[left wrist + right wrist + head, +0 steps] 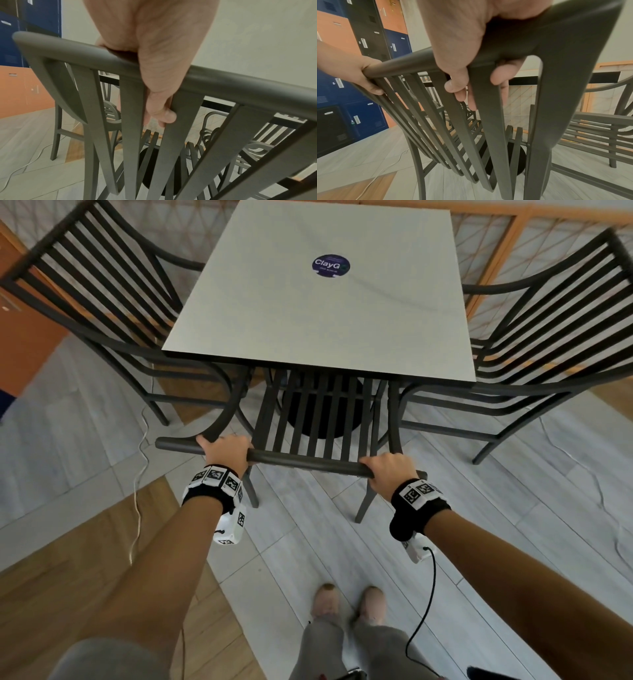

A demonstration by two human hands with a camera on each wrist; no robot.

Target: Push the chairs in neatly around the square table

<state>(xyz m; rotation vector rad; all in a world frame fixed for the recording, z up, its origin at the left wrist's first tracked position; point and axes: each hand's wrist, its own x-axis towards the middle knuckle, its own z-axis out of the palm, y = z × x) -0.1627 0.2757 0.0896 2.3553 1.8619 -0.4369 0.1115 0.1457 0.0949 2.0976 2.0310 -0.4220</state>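
- While both hands clasp its top rail, the near chair (310, 419) stands at the near side of the square table (318, 313), its seat tucked under the tabletop and its slatted back just clear of the table's edge.
- At the left end of the rail, the left hand (224, 448) wraps round it; the left wrist view shows the fingers over the far side and the thumb (163, 108) hooked down between two slats.
- Towards the right end, the right hand (388, 470) grips the same rail, fingers curled behind it and thumb (455, 83) against a slat in the right wrist view.
- To the left, the left chair (102, 302) sits angled against the table's left side, seat partly under the top.
- Opposite it, the right chair (534, 354) stands at the table's right side, likewise angled.
- A round purple sticker (331, 265) lies on the tabletop towards its far half.
- Under the table is a dark round base (325, 419), seen through the near chair's slats.
- A thin white cable (142, 474) trails over the floor to the left.
- Blue, orange and black lockers (368, 40) show behind in the right wrist view.
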